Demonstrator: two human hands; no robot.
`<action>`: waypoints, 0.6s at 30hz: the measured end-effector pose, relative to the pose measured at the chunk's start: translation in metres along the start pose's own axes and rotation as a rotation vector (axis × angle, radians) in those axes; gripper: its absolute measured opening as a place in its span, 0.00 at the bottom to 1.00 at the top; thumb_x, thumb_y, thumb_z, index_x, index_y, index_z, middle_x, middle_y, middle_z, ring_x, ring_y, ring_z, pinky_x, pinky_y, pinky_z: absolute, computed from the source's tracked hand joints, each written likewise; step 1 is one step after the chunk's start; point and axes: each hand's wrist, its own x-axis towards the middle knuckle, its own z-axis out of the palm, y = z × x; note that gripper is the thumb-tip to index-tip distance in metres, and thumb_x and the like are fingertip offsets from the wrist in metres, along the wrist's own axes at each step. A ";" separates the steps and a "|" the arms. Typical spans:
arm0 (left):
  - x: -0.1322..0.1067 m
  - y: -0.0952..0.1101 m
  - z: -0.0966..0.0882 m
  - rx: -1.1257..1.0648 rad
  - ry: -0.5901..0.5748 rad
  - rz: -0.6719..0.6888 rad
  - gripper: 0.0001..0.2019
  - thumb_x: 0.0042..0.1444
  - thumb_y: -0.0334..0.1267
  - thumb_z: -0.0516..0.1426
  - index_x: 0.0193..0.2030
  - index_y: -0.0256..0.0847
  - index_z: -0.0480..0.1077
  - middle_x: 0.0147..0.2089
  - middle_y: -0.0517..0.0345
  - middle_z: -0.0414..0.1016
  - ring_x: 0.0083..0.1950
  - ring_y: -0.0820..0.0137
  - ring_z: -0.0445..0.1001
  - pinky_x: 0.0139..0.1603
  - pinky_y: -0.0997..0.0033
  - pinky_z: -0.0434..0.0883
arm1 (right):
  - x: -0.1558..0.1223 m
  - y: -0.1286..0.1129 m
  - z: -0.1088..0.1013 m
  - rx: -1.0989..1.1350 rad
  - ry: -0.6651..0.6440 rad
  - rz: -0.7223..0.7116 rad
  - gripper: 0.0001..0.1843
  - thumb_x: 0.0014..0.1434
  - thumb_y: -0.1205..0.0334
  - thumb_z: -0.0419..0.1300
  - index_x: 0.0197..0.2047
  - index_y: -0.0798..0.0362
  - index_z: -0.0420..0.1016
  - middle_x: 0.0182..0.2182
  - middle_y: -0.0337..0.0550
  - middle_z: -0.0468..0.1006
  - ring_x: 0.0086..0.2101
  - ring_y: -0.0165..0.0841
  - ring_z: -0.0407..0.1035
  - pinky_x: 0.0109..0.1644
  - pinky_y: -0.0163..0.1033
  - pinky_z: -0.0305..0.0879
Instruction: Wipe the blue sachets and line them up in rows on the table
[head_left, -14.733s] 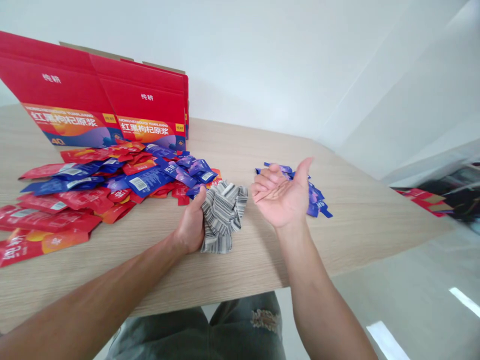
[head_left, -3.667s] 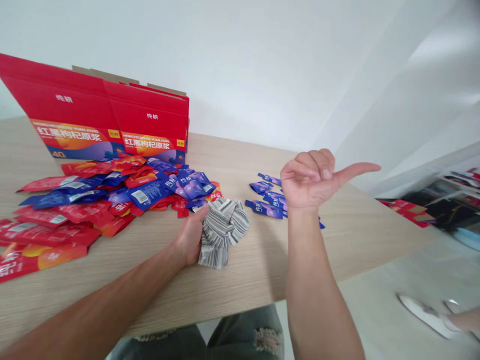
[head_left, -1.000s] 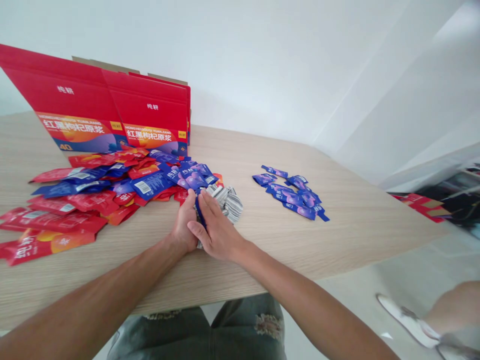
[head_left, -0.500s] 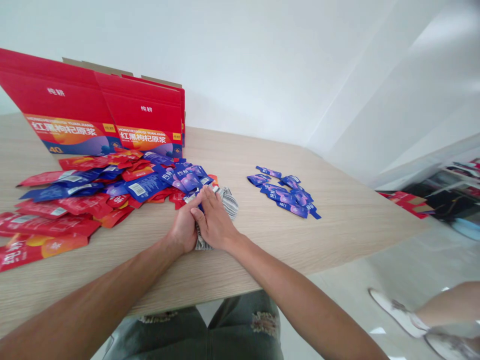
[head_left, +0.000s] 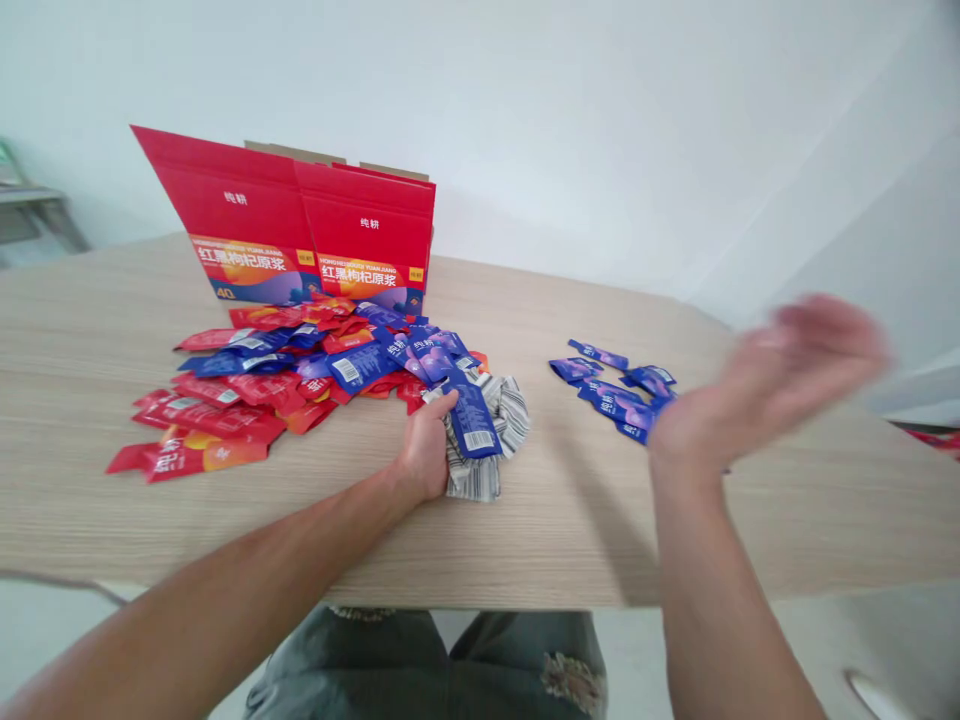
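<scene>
One blue pouch (head_left: pixel 471 418), barcode side up, on a striped cloth (head_left: pixel 514 415) at the middle of the worktop (head_left: pixel 540 540); left hand (head_left: pixel 426 450) closed on the cloth's edge, thumb against the pouch; right hand (head_left: pixel 772 375) raised, blurred, its grip seemingly open, nothing visible in it. Lying apart at right: a small blue group (head_left: pixel 611 400), partly hidden by the right wrist. Before the red carton (head_left: pixel 367 225): a far larger mixed heap (head_left: pixel 251 385) of red and blue pouches, suggesting an early stage, most stock yet unhandled.
</scene>
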 end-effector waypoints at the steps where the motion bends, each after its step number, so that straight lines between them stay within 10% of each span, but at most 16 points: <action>1: 0.000 0.000 0.000 -0.021 -0.016 0.005 0.17 0.72 0.39 0.54 0.56 0.31 0.79 0.42 0.42 0.88 0.41 0.53 0.88 0.51 0.47 0.85 | 0.000 -0.001 0.007 0.010 0.011 0.008 0.50 0.70 0.28 0.55 0.83 0.46 0.48 0.79 0.57 0.56 0.77 0.54 0.50 0.79 0.70 0.48; 10: -0.002 0.000 -0.005 -0.106 -0.243 0.060 0.28 0.76 0.55 0.48 0.71 0.41 0.73 0.60 0.45 0.85 0.64 0.52 0.82 0.72 0.51 0.73 | -0.001 -0.013 0.072 0.002 -0.089 0.034 0.41 0.79 0.41 0.41 0.85 0.52 0.40 0.82 0.56 0.45 0.80 0.46 0.36 0.82 0.67 0.38; 18: 0.003 0.003 -0.009 -0.040 -0.111 0.046 0.28 0.75 0.56 0.49 0.67 0.38 0.76 0.54 0.46 0.87 0.60 0.50 0.83 0.68 0.53 0.76 | -0.012 -0.033 0.066 0.126 -0.132 0.085 0.38 0.76 0.50 0.52 0.82 0.58 0.53 0.78 0.58 0.60 0.77 0.46 0.51 0.81 0.59 0.52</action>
